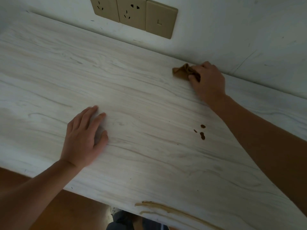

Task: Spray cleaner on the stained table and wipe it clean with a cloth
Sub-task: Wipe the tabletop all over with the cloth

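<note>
Pale wood-grain counter [132, 90] runs along a white wall with sockets [132, 12]. Right hand [207, 80] pinches a bunched brown cloth [181, 72] by the wall; left hand [84, 136] rests spread flat. Wiping seems underway; next, the cloth must reach the brown stains [201, 132] nearer the front edge. No sprayer shows.

wall [232, 30]: white, scuffed | outlet plates [134, 14]: beige, three | floor [79, 211]: orange-brown | light: dim

blank wall plate [160, 20], raised "L" mark
</note>
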The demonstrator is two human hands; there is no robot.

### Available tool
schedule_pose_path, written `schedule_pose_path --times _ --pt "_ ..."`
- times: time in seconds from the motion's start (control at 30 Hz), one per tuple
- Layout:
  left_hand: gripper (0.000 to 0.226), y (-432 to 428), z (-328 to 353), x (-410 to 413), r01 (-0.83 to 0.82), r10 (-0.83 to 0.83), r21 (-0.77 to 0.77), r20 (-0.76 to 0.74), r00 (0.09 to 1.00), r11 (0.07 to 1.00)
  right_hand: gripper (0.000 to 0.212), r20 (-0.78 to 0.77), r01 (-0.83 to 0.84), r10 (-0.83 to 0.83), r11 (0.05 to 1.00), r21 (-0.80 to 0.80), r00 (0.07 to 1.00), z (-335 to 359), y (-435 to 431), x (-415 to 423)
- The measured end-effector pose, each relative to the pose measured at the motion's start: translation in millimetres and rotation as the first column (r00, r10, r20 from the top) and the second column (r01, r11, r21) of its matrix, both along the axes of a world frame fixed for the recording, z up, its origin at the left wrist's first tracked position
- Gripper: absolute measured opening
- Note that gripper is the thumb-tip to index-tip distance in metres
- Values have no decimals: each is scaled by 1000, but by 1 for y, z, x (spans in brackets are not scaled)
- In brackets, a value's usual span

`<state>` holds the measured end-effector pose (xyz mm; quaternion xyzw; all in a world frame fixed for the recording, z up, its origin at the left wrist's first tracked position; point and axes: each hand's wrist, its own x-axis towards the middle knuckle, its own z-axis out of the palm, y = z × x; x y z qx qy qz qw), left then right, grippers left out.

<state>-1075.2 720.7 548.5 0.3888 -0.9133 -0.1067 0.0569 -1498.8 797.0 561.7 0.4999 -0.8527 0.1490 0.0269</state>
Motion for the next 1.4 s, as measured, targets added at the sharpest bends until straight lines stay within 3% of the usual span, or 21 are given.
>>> schedule_pose_path --times 0.1,0.23,0.43,0.53,0.63,0.8,0.93,1.13,1.23,1.4 --pt "61 0 0 0 4 -4 -2 -2 1000 1000 39 31 -37 36 999 14 999 -1 4 27" --pt "61 0 -1 2 7 -7 -6 -4 1000 1000 38 83 -264 263 964 6 961 1 46 112" --pt "58 0 -1 2 7 -7 0 -17 1000 1000 31 117 -701 695 714 8 709 6 113 197" --pt "58 -1 -2 3 9 -9 -3 -20 1000 1000 31 37 -629 629 777 -5 776 10 91 165" --pt "58 -1 -4 3 11 -11 -7 -21 1000 1000 32 -64 -400 398 916 -29 915 16 51 110" --pt "57 -1 -4 4 17 -17 -1 -25 1000 1000 38 24 -121 120 991 58 992 7 28 80" --pt "57 0 -2 5 21 -20 11 -18 1000 1000 38 119 -267 263 964 16 957 3 62 156" --pt "59 1 1 4 8 -7 33 -28 1000 999 31 180 -575 563 818 13 806 10 130 230" --pt "60 1 1 3 14 -14 28 -16 1000 1000 31 124 -490 490 871 -30 863 21 127 189" --pt "60 1 2 2 11 -11 16 -13 1000 1000 35 13 -181 181 983 19 983 36 97 67"
